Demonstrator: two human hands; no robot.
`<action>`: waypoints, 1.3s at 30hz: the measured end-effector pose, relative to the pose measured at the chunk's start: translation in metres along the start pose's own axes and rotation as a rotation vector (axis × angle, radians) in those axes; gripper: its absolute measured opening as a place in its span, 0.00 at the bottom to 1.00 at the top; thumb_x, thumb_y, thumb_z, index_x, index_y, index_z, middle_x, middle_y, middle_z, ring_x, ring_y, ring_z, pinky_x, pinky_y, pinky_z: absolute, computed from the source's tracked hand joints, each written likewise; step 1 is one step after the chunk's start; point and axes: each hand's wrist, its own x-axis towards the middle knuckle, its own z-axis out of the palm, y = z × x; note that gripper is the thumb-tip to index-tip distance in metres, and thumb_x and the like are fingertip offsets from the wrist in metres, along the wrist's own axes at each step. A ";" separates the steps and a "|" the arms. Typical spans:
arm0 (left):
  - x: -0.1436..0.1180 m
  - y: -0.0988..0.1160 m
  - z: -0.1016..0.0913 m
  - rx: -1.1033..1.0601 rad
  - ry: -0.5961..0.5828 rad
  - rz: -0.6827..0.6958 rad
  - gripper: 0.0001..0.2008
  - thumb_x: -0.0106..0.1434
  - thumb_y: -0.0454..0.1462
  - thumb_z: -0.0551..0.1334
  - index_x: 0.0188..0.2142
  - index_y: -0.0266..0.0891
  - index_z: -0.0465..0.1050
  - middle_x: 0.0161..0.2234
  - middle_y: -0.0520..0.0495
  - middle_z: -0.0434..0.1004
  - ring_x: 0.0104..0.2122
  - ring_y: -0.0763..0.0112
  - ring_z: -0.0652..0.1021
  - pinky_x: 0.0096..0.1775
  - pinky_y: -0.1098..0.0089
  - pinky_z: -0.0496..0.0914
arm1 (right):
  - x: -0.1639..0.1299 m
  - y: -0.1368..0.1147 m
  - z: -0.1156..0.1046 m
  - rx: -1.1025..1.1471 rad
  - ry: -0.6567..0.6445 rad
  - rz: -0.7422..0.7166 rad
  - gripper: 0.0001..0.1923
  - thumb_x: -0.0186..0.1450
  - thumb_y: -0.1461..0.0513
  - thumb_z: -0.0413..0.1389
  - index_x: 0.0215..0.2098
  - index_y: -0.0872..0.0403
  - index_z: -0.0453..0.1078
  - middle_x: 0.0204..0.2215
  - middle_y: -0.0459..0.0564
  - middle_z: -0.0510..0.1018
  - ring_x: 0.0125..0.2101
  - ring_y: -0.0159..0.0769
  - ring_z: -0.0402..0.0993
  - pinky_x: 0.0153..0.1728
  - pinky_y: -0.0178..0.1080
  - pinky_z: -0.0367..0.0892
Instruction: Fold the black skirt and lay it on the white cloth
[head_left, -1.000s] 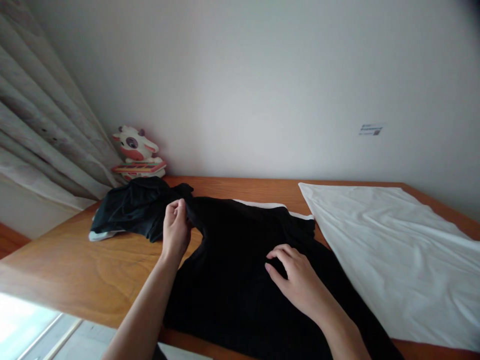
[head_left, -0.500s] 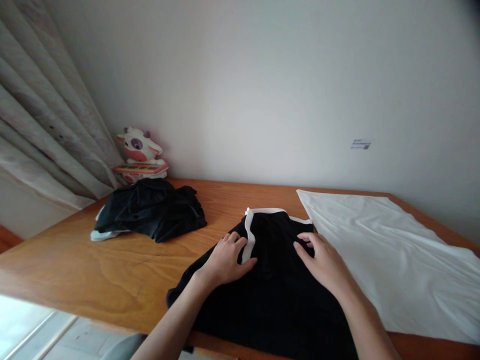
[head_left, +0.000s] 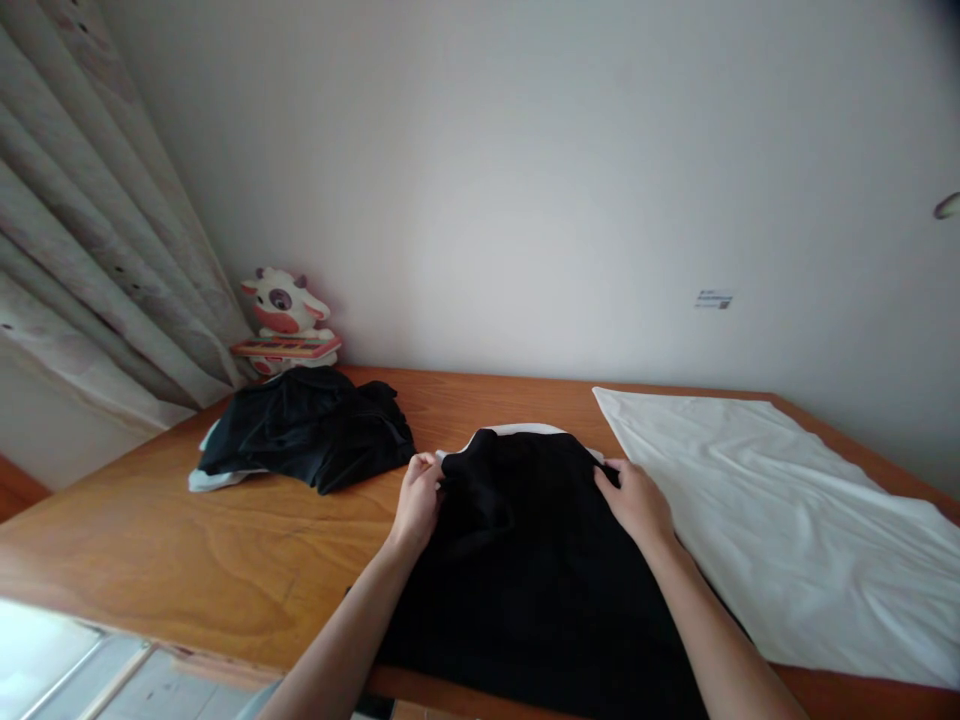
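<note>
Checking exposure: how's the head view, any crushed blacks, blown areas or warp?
Head view: black garment is near featureless, folds barely readable; bright patch at bottom left is blown out; curtain lines bow from wide-angle warp; both hands sharp, no motion blur.

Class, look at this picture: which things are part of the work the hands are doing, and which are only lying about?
In the work:
- left hand and right hand, each gripping an upper corner of the black garment

Lying about:
- crumpled black clothes
- white cloth
- cow toy
- curtain
- wooden table
</note>
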 end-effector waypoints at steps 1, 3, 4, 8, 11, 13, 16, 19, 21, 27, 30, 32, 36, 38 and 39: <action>0.000 -0.001 0.000 -0.012 -0.007 -0.007 0.17 0.43 0.41 0.66 0.32 0.44 0.61 0.25 0.59 0.68 0.25 0.74 0.69 0.28 0.74 0.64 | 0.000 0.001 -0.002 0.017 0.001 -0.009 0.19 0.68 0.50 0.50 0.43 0.53 0.76 0.38 0.58 0.83 0.39 0.49 0.78 0.43 0.47 0.70; -0.001 -0.002 0.000 -0.053 -0.023 -0.019 0.18 0.45 0.41 0.66 0.36 0.44 0.64 0.27 0.58 0.71 0.26 0.73 0.72 0.30 0.74 0.65 | 0.001 0.001 -0.005 0.062 0.039 -0.039 0.16 0.64 0.51 0.51 0.37 0.51 0.74 0.36 0.57 0.82 0.40 0.49 0.77 0.45 0.47 0.70; -0.001 -0.002 0.000 -0.074 -0.019 -0.027 0.18 0.45 0.41 0.66 0.36 0.44 0.66 0.27 0.58 0.72 0.27 0.73 0.72 0.30 0.74 0.66 | 0.001 0.000 -0.007 0.098 0.071 -0.056 0.14 0.62 0.51 0.51 0.33 0.50 0.72 0.35 0.57 0.81 0.40 0.50 0.77 0.47 0.48 0.69; -0.001 0.000 -0.003 -0.078 0.056 -0.045 0.16 0.48 0.45 0.67 0.34 0.41 0.70 0.26 0.57 0.71 0.29 0.71 0.73 0.32 0.73 0.67 | 0.001 -0.002 -0.010 0.224 0.161 -0.081 0.10 0.61 0.51 0.50 0.27 0.46 0.63 0.31 0.56 0.80 0.37 0.50 0.77 0.45 0.50 0.70; -0.004 0.003 -0.002 0.020 0.024 -0.004 0.19 0.53 0.52 0.69 0.35 0.40 0.73 0.30 0.53 0.75 0.32 0.68 0.76 0.35 0.71 0.70 | 0.001 -0.002 -0.012 0.276 0.189 -0.117 0.10 0.62 0.52 0.50 0.25 0.45 0.60 0.35 0.57 0.82 0.43 0.51 0.78 0.49 0.51 0.69; -0.008 0.006 0.000 0.141 -0.047 0.035 0.22 0.53 0.53 0.72 0.39 0.40 0.75 0.34 0.51 0.79 0.35 0.65 0.79 0.40 0.68 0.72 | 0.000 -0.002 -0.014 0.315 0.181 -0.123 0.13 0.64 0.51 0.50 0.24 0.45 0.58 0.36 0.58 0.82 0.48 0.52 0.78 0.53 0.52 0.68; -0.014 0.008 0.002 0.370 -0.164 0.146 0.24 0.53 0.51 0.74 0.44 0.42 0.77 0.39 0.48 0.82 0.40 0.61 0.80 0.45 0.65 0.72 | -0.001 0.000 -0.014 0.363 0.144 0.001 0.17 0.64 0.44 0.53 0.29 0.46 0.63 0.36 0.57 0.82 0.47 0.53 0.79 0.51 0.52 0.71; -0.017 0.006 0.003 0.541 -0.285 0.260 0.18 0.58 0.51 0.69 0.43 0.43 0.78 0.36 0.50 0.81 0.35 0.62 0.78 0.41 0.65 0.71 | -0.004 0.001 -0.012 0.420 0.142 0.078 0.24 0.61 0.43 0.57 0.46 0.50 0.68 0.45 0.59 0.83 0.49 0.52 0.80 0.51 0.52 0.73; -0.017 0.002 0.004 0.580 -0.297 0.301 0.16 0.62 0.51 0.66 0.40 0.43 0.78 0.33 0.50 0.80 0.33 0.63 0.77 0.40 0.64 0.71 | -0.005 0.000 -0.011 0.424 0.101 0.055 0.26 0.61 0.45 0.56 0.52 0.51 0.68 0.50 0.59 0.82 0.51 0.50 0.79 0.53 0.52 0.73; 0.012 0.020 0.010 0.606 -0.324 0.280 0.19 0.59 0.54 0.63 0.39 0.44 0.77 0.36 0.47 0.82 0.40 0.57 0.81 0.50 0.58 0.72 | 0.016 -0.013 -0.037 0.380 0.054 -0.050 0.11 0.59 0.54 0.52 0.36 0.49 0.71 0.37 0.52 0.84 0.42 0.47 0.82 0.49 0.51 0.75; 0.030 0.066 0.014 0.538 -0.275 0.415 0.19 0.58 0.53 0.65 0.40 0.43 0.77 0.41 0.42 0.83 0.49 0.54 0.80 0.58 0.57 0.69 | 0.034 -0.020 -0.077 0.366 0.150 -0.073 0.15 0.60 0.54 0.51 0.41 0.51 0.71 0.43 0.59 0.83 0.48 0.50 0.79 0.54 0.55 0.71; 0.030 0.102 0.010 0.461 -0.196 0.521 0.21 0.57 0.51 0.67 0.46 0.44 0.78 0.44 0.43 0.83 0.55 0.55 0.78 0.61 0.59 0.67 | 0.034 -0.024 -0.109 0.366 0.215 -0.110 0.21 0.62 0.53 0.53 0.50 0.53 0.71 0.50 0.60 0.81 0.53 0.49 0.77 0.58 0.54 0.69; -0.001 0.141 -0.026 0.552 -0.378 0.440 0.22 0.53 0.47 0.74 0.47 0.47 0.83 0.41 0.42 0.84 0.48 0.52 0.82 0.55 0.60 0.73 | -0.014 -0.012 -0.159 0.340 0.183 -0.206 0.25 0.64 0.54 0.56 0.58 0.49 0.71 0.52 0.56 0.82 0.50 0.48 0.80 0.54 0.50 0.74; -0.025 0.134 -0.052 0.789 -0.581 0.411 0.12 0.58 0.47 0.71 0.42 0.52 0.84 0.37 0.43 0.84 0.40 0.50 0.83 0.46 0.58 0.77 | -0.054 0.005 -0.167 0.363 -0.028 -0.187 0.22 0.63 0.54 0.57 0.55 0.47 0.74 0.48 0.54 0.84 0.46 0.46 0.83 0.47 0.44 0.78; -0.037 0.124 -0.065 0.924 -0.697 0.361 0.09 0.62 0.46 0.67 0.42 0.55 0.84 0.38 0.44 0.85 0.40 0.50 0.83 0.45 0.57 0.78 | -0.074 0.016 -0.166 0.369 -0.152 -0.156 0.23 0.64 0.53 0.59 0.56 0.47 0.74 0.47 0.53 0.85 0.45 0.46 0.84 0.45 0.41 0.79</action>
